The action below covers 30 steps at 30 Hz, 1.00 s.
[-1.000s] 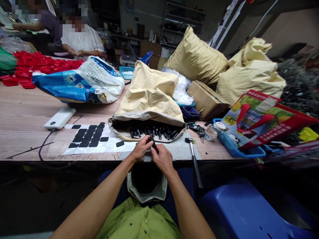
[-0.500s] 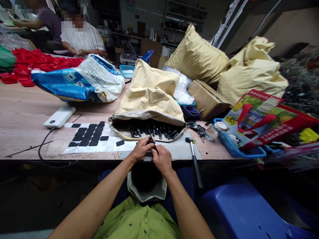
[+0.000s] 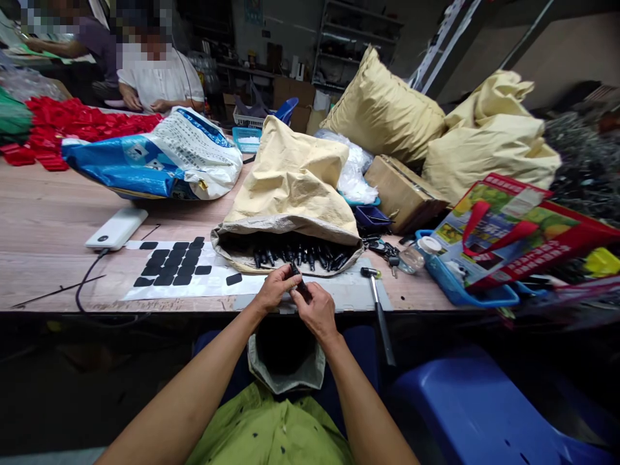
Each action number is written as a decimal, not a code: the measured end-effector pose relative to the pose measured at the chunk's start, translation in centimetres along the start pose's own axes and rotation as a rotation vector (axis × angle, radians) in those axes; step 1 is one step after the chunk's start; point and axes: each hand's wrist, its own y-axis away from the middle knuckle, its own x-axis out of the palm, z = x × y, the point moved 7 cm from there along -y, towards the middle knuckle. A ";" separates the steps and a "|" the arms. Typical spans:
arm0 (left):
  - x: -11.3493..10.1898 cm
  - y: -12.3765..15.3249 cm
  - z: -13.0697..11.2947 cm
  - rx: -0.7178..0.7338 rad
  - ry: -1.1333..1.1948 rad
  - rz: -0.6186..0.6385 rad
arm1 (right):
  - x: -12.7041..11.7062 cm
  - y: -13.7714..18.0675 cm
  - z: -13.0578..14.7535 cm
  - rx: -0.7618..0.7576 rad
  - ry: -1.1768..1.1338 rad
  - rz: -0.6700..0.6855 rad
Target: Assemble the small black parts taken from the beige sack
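Between my two hands is a small dark tube-shaped part, tilted, its lower end partly hidden by fingers. My left hand pinches its upper end, and my right hand is closed around its lower end. Just beyond them lies a beige cloth sack, its mouth facing me, with several black tube-like parts inside. Below my hands, an open bag sits at my lap. A hammer rests to the right, its handle jutting past the table edge.
Black rounded pads lie on a white sheet at left, near a white power bank with a cable. A blue-and-white sack is behind them. At right stands a blue basket; a blue stool is below. Another person sits across.
The dark part has turned slightly in my hands and shows more of its length. My fingers have shifted a little. Across the table, the other person's hands have moved apart.
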 end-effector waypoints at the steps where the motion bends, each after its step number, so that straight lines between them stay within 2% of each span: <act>1: 0.0 0.0 0.0 0.005 -0.016 0.000 | 0.0 0.0 -0.1 0.002 -0.005 -0.005; 7: 0.1 -0.1 0.3 0.039 -0.187 0.035 | 0.1 0.3 0.0 -0.012 0.053 -0.026; 12: -0.3 -0.1 0.8 0.023 -0.313 0.007 | 0.1 0.3 0.2 -0.054 0.082 -0.095; 16: -0.4 -0.1 1.0 0.033 -0.308 -0.019 | 0.1 -0.1 0.1 -0.104 0.051 -0.147; 23: -0.3 -0.1 0.9 0.015 -0.323 -0.074 | 0.0 -0.1 -0.1 -0.116 -0.012 -0.131; 27: -0.2 0.0 0.5 0.004 -0.343 -0.076 | -0.3 0.1 -0.3 -0.087 -0.051 -0.189; 30: 0.1 0.1 0.0 0.012 -0.279 -0.031 | -0.3 0.1 -0.3 -0.091 -0.066 -0.188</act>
